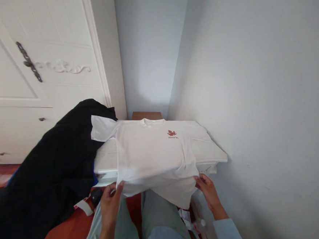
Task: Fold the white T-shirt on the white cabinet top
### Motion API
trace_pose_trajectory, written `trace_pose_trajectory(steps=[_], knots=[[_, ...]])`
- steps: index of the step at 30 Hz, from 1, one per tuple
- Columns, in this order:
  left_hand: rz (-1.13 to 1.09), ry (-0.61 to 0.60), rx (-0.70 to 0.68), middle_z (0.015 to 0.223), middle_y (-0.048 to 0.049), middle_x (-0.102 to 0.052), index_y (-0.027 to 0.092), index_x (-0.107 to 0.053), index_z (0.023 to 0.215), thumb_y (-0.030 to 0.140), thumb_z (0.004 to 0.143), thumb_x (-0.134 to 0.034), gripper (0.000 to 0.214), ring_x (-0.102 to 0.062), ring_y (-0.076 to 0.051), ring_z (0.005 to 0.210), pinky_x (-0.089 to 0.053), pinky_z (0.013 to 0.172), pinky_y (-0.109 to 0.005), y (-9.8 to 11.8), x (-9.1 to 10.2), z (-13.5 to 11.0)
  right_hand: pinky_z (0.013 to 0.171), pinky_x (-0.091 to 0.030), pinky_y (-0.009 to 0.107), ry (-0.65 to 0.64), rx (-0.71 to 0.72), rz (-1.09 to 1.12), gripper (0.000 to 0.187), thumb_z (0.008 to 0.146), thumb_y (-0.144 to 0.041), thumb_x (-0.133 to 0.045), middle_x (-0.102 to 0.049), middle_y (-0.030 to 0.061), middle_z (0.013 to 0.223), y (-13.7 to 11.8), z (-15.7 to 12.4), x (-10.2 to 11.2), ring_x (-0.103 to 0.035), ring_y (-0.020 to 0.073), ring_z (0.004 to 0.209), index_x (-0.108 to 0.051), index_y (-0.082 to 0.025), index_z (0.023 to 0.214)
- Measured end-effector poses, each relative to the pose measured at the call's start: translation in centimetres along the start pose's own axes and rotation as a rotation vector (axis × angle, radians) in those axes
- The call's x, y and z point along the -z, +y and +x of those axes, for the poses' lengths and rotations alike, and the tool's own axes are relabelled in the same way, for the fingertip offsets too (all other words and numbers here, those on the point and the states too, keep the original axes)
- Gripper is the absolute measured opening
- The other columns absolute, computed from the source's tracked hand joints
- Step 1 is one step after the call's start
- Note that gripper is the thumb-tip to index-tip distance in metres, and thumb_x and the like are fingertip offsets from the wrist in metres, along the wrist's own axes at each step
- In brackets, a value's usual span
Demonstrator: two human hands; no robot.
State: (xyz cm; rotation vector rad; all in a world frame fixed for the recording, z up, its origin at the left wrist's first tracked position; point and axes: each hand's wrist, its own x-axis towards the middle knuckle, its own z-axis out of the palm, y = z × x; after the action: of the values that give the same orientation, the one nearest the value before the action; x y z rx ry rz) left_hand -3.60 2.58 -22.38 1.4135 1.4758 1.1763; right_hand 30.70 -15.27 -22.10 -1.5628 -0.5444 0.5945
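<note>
A white T-shirt (154,152) with a small red leaf print on the chest lies spread over a low white table (105,159), its hem hanging over the near edge. My left hand (110,203) pinches the hem at its lower left corner. My right hand (207,190) grips the hem at the lower right corner. Both hands are closed on the cloth. My knees in pale green trousers (155,221) sit just below the shirt.
A heap of black clothing (49,173) drapes over the table's left end. A white wardrobe (44,53) stands at left, pale walls at right and behind. A brown stand (146,115) sits behind the table. Crumpled bits lie on the red wooden floor (70,229).
</note>
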Motion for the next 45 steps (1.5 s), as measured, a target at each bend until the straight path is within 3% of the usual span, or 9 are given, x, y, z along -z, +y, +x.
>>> trace_pose_trajectory(steps=[5, 12, 16, 21, 26, 29, 33, 41, 45], knots=[[-0.161, 0.09, 0.121, 0.058, 0.0049, -0.049, 0.023, -0.052, 0.072, 0.068, 0.068, -0.067, 0.048, -0.047, -0.014, 0.052, -0.039, 0.049, -0.026, -0.4, 0.9, 0.1, 0.057, -0.052, 0.034, 0.11, -0.079, 0.022, 0.038, 0.064, -0.053, -0.077, -0.075, 0.0032, 0.078, 1.2, -0.5, 2.0, -0.067, 0.0248, 0.066, -0.071, -0.023, 0.087], [-0.291, 0.401, 0.129, 0.071, -0.0002, -0.061, 0.019, -0.058, 0.074, 0.06, 0.058, -0.073, 0.047, -0.056, -0.017, 0.068, -0.049, 0.07, -0.035, -2.0, 1.1, 1.2, 0.061, -0.054, 0.03, 0.273, -0.102, 0.173, 0.041, 0.054, -0.049, -0.083, -0.075, 0.0019, 0.08, 1.8, -1.4, 1.8, -0.067, 0.0207, 0.07, -0.073, -0.021, 0.082], [-0.328, 0.481, 0.117, 0.079, -0.0023, -0.065, 0.019, -0.061, 0.077, 0.054, 0.063, -0.069, 0.039, -0.061, -0.021, 0.079, -0.051, 0.083, -0.04, -2.9, 1.3, 1.8, 0.065, -0.055, 0.031, 0.265, -0.145, 0.222, 0.042, 0.053, -0.047, -0.085, -0.076, 0.0025, 0.082, 1.8, -1.6, 2.1, -0.067, 0.0206, 0.072, -0.075, -0.021, 0.084], [-0.132, 0.18, 0.21, 0.091, -0.0068, -0.071, 0.019, -0.072, 0.084, 0.059, 0.071, -0.06, 0.044, -0.063, -0.029, 0.092, -0.051, 0.082, -0.041, -1.8, 2.5, 2.1, 0.07, -0.055, 0.034, 0.13, -0.136, 0.226, 0.044, 0.059, -0.054, -0.085, -0.077, 0.0051, 0.086, 1.2, -0.7, 2.9, -0.068, 0.0225, 0.076, -0.077, -0.022, 0.087], [-0.087, -0.099, 0.026, 0.072, -0.0021, -0.066, 0.019, -0.07, 0.072, 0.065, 0.069, -0.067, 0.046, -0.059, -0.022, 0.077, -0.047, 0.069, -0.03, 0.8, 2.6, 2.9, 0.077, -0.057, 0.038, 0.068, -0.067, 0.198, 0.05, 0.064, -0.059, -0.083, -0.077, 0.0081, 0.095, -0.9, 1.3, 2.7, -0.07, 0.0236, 0.08, -0.077, -0.021, 0.096], [-0.169, -0.076, 0.01, 0.061, 0.0017, -0.057, 0.018, -0.064, 0.065, 0.067, 0.068, -0.07, 0.049, -0.051, -0.015, 0.064, -0.041, 0.059, -0.025, 1.6, 1.8, 3.6, 0.072, -0.057, 0.035, 0.061, -0.074, 0.152, 0.049, 0.064, -0.059, -0.083, -0.076, 0.0059, 0.091, -2.3, 2.1, 2.4, -0.069, 0.0207, 0.074, -0.076, -0.021, 0.093], [-0.327, -0.049, 0.124, 0.063, 0.0012, -0.061, 0.016, -0.067, 0.07, 0.067, 0.061, -0.075, 0.052, -0.052, -0.014, 0.061, -0.041, 0.058, -0.025, 2.2, 1.5, 4.4, 0.061, -0.054, 0.027, -0.021, -0.095, 0.031, 0.043, 0.06, -0.056, -0.085, -0.065, -0.0018, 0.068, -3.6, 2.9, 2.3, -0.058, 0.0136, 0.06, -0.074, -0.018, 0.079], [-0.529, -0.211, 0.358, 0.065, -0.004, -0.069, 0.013, -0.073, 0.071, 0.048, 0.054, -0.085, 0.041, -0.06, -0.017, 0.06, -0.045, 0.054, -0.025, 4.5, 3.4, 5.0, 0.05, -0.049, 0.02, 0.08, -0.109, 0.163, 0.04, 0.051, -0.048, -0.091, -0.06, -0.0034, 0.066, -3.9, 3.7, 2.7, -0.049, 0.0099, 0.057, -0.073, -0.018, 0.071], [-0.703, 0.016, 0.436, 0.071, -0.0029, -0.071, 0.016, -0.071, 0.073, 0.035, 0.058, -0.081, 0.027, -0.064, -0.017, 0.065, -0.049, 0.058, -0.026, 4.6, 3.5, 5.2, 0.047, -0.047, 0.018, 0.105, -0.15, 0.223, 0.041, 0.047, -0.044, -0.094, -0.061, -0.0034, 0.066, -3.8, 3.7, 3.2, -0.048, 0.0087, 0.056, -0.075, -0.019, 0.074]])
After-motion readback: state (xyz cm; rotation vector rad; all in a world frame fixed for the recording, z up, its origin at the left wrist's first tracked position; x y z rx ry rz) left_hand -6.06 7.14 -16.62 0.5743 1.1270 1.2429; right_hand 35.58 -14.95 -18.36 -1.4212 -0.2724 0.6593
